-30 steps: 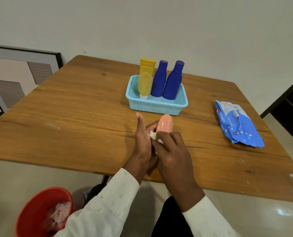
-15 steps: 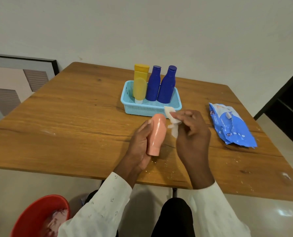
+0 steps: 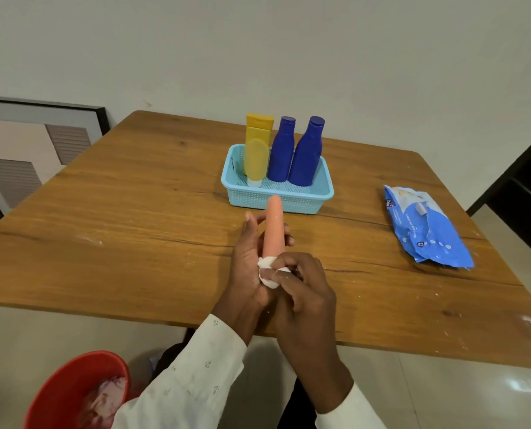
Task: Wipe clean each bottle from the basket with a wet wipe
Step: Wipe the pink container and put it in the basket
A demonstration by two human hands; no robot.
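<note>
Peach bottle (image 3: 273,226) held above the near middle of the wooden table (image 3: 128,218), long axis running away from the body toward the basket (image 3: 276,198), rounded end farthest, lower end buried in the grip; left hand (image 3: 252,264) curled round the lower body from the left side; right hand (image 3: 301,292) pinching a bunched white wet wipe (image 3: 269,272) against the bottle's near end, so nearer to the part being cleaned; judged mid-wipe on this bottle, with the next stroke likely along the length toward the far tip, or a turn in the left grip to reach the hidden side. Just beyond, in the light blue basket: yellow tube (image 3: 256,150) and two dark blue bottles (image 3: 293,150), upright and untouched. Well off to the right, blue wipes pack (image 3: 425,227) lying flat. Table grain scuffed and flecked with pale specks; red bin (image 3: 72,394) holding crumpled material down at the lower left; framed picture (image 3: 26,150) leaning against the plain wall; glossy tiled floor.
</note>
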